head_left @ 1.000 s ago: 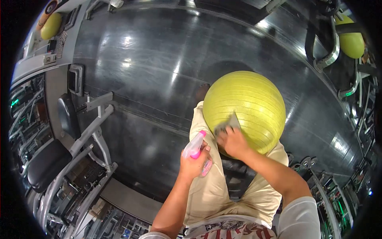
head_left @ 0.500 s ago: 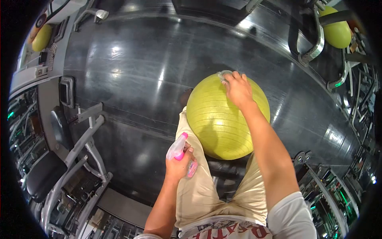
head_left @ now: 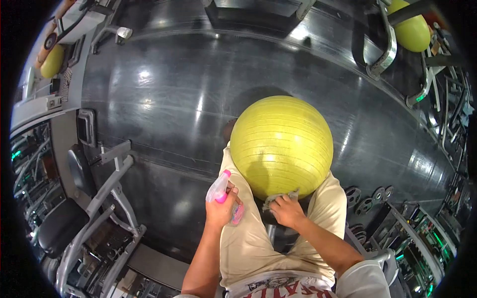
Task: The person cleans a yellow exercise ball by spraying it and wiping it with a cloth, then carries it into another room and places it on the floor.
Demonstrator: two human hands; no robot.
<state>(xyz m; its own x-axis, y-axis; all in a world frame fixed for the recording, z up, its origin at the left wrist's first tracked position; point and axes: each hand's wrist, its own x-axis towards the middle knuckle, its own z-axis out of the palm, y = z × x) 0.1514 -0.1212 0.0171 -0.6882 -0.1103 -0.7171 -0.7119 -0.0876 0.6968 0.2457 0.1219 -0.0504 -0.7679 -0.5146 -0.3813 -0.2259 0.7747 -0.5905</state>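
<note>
A large yellow-green exercise ball (head_left: 281, 144) rests between my knees, with fine ridges running across it. My right hand (head_left: 287, 211) is closed on a grey cloth (head_left: 280, 197), which touches the near lower side of the ball. Over my left thigh, my left hand (head_left: 222, 206) grips a spray bottle (head_left: 218, 187) with a clear and pink head; its pink lower part shows below my fingers. Most of the bottle's body is hidden by the hand.
Dark glossy flooring (head_left: 164, 89) surrounds me. A padded gym machine (head_left: 99, 198) stands at left. Weight plates (head_left: 364, 206) and a rack are at right. Another yellow ball (head_left: 412, 32) sits behind metal frames at upper right.
My right hand has drawn the cloth from the far top of the ball down to its near side. The left hand with the spray bottle has barely moved.
</note>
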